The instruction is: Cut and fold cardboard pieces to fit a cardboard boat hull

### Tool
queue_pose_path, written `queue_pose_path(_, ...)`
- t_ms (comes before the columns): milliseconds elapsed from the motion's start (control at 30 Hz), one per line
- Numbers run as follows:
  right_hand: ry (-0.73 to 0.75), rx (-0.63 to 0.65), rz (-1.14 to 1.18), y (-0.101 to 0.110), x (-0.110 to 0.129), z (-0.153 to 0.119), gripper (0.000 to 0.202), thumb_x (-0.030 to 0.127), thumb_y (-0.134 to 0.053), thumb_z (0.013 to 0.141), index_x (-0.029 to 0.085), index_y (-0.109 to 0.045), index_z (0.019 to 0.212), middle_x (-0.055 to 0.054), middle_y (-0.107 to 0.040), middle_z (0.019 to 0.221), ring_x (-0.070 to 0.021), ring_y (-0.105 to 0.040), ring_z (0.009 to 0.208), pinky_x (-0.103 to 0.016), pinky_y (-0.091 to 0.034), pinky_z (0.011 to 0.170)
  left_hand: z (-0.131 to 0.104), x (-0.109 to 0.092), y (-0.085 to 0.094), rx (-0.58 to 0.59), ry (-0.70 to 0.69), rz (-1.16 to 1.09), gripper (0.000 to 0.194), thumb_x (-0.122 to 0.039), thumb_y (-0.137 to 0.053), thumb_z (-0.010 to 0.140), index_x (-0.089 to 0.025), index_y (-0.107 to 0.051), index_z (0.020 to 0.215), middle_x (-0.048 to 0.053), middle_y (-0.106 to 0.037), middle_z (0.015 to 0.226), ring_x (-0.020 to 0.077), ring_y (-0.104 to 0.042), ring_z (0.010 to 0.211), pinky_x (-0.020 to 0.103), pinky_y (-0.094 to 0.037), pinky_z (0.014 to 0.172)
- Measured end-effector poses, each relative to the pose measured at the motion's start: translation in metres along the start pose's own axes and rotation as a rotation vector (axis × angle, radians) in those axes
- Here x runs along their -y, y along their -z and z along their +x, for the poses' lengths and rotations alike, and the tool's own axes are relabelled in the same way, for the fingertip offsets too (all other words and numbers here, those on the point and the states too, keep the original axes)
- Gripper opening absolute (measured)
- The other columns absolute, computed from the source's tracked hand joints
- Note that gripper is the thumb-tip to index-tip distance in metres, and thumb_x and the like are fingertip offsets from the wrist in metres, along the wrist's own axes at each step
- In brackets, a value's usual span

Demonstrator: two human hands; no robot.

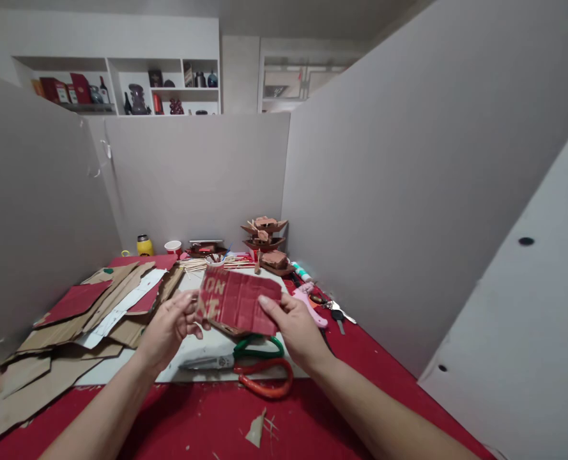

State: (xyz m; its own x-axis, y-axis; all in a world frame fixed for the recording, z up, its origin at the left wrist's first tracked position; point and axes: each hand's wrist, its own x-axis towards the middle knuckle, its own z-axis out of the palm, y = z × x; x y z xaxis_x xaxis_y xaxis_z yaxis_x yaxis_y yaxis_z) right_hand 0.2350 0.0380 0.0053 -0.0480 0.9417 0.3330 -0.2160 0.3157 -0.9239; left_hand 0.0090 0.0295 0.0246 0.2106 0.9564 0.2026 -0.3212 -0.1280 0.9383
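Observation:
A piece of red printed cardboard [243,300] with pale letters is held up in front of me. My right hand [300,326] grips its right end, thumb across the front and fingers behind. At the opposite edge, the curled fingers of my left hand [172,322] pinch the cardboard. Scissors [223,362] with one green and one red-orange handle lie just below it, on a white board [173,370]. Behind the held piece, part of a brown cardboard shape shows; most of it is hidden.
Flattened cardboard pieces [68,332] pile up at the left, a white paper strip [121,310] on top. Small brown model boats [264,243], sticks and cups stand at the back. A pink glue gun [312,310] and keys [338,316] lie right. Grey partitions [384,191] enclose the table.

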Motion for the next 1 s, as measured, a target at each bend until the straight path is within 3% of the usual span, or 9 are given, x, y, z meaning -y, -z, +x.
queue_pose_path(133,0.027,-0.131,0.055,-0.004,-0.004,0.006,0.042,0.052,-0.063,0.077,0.018,-0.066,0.1,-0.006,-0.073,0.091,-0.0212,-0.066,0.078,-0.033,-0.053,0.069,-0.004,0.003,-0.009,0.077,0.052,-0.024,0.031,-0.022,-0.071,0.076,-0.017,-0.065,0.106,0.009,-0.069,0.102,0.0194,-0.067,0.078,0.024,-0.053,0.056)
queue_pose_path(233,0.003,-0.077,0.028,-0.016,-0.004,-0.004,0.036,0.049,-0.065,0.076,0.018,-0.067,0.096,-0.004,-0.073,0.088,-0.0202,-0.066,0.078,-0.032,-0.053,0.071,-0.01,0.016,-0.021,0.147,0.082,0.048,0.031,-0.023,-0.073,0.074,-0.015,-0.066,0.103,0.011,-0.07,0.103,0.0225,-0.067,0.085,0.03,-0.056,0.066)
queue_pose_path(333,-0.057,0.102,-0.047,-0.023,0.001,-0.015,0.032,0.046,-0.069,0.073,0.016,-0.07,0.087,-0.002,-0.071,0.073,-0.0184,-0.065,0.064,-0.03,-0.053,0.061,-0.011,0.022,-0.025,-0.034,0.081,0.025,0.026,-0.031,-0.07,0.078,-0.011,-0.068,0.095,0.01,-0.073,0.089,0.0187,-0.067,0.073,0.031,-0.057,0.068)
queue_pose_path(433,-0.04,0.23,-0.361,-0.013,0.01,-0.009,0.037,0.047,-0.061,0.079,0.015,-0.068,0.097,-0.002,-0.07,0.073,-0.0165,-0.064,0.061,-0.027,-0.052,0.055,-0.002,0.013,-0.017,-0.21,-0.031,-0.112,0.024,-0.025,-0.071,0.077,-0.013,-0.067,0.097,0.006,-0.074,0.085,0.0167,-0.068,0.07,0.031,-0.058,0.071)
queue_pose_path(500,-0.012,0.191,-0.538,-0.001,0.013,0.005,0.04,0.046,-0.051,0.085,0.014,-0.065,0.105,-0.007,-0.071,0.084,-0.0179,-0.065,0.069,-0.029,-0.052,0.061,0.007,0.001,-0.007,-0.325,-0.133,-0.188,0.022,-0.017,-0.071,0.075,-0.014,-0.068,0.096,0.004,-0.074,0.083,0.0156,-0.069,0.066,0.031,-0.06,0.069)
queue_pose_path(600,0.009,0.175,-0.76,0.011,0.009,0.026,0.052,0.046,-0.056,0.082,0.011,-0.059,0.119,-0.014,-0.068,0.105,-0.0249,-0.063,0.092,-0.038,-0.049,0.08,0.016,-0.01,0.008,-0.479,-0.226,-0.227,0.016,-0.012,-0.068,0.074,-0.014,-0.067,0.089,0.001,-0.074,0.08,0.0142,-0.069,0.063,0.03,-0.062,0.064)
queue_pose_path(767,-0.002,0.348,-1.113,-0.005,-0.007,0.036,0.096,0.062,-0.069,0.065,0.019,-0.035,0.144,-0.019,-0.062,0.121,-0.0375,-0.057,0.108,-0.046,-0.043,0.086,0.021,-0.008,0.02,-0.573,-0.263,-0.236,0.01,-0.011,-0.067,0.073,-0.014,-0.066,0.083,0.001,-0.073,0.075,0.0138,-0.069,0.061,0.029,-0.062,0.059)
queue_pose_path(900,0.011,0.491,-1.306,-0.026,-0.017,0.04,0.108,0.067,-0.069,0.059,0.02,-0.029,0.147,-0.02,-0.064,0.118,-0.0403,-0.058,0.106,-0.045,-0.042,0.083,0.021,-0.007,0.022,-0.613,-0.287,-0.221,0.013,-0.013,-0.07,0.071,-0.014,-0.067,0.084,0.002,-0.072,0.078,0.0148,-0.068,0.061,0.029,-0.061,0.054)
queue_pose_path(1000,0.027,0.572,-1.392,-0.031,-0.023,0.047,0.11,0.059,-0.072,0.056,0.02,-0.026,0.148,-0.019,-0.065,0.116,-0.0387,-0.06,0.103,-0.041,-0.043,0.078,0.022,-0.008,0.023,-0.639,-0.3,-0.219,0.013,-0.014,-0.069,0.072,-0.015,-0.066,0.084,0.002,-0.071,0.08,0.014,-0.068,0.061,0.027,-0.061,0.052)
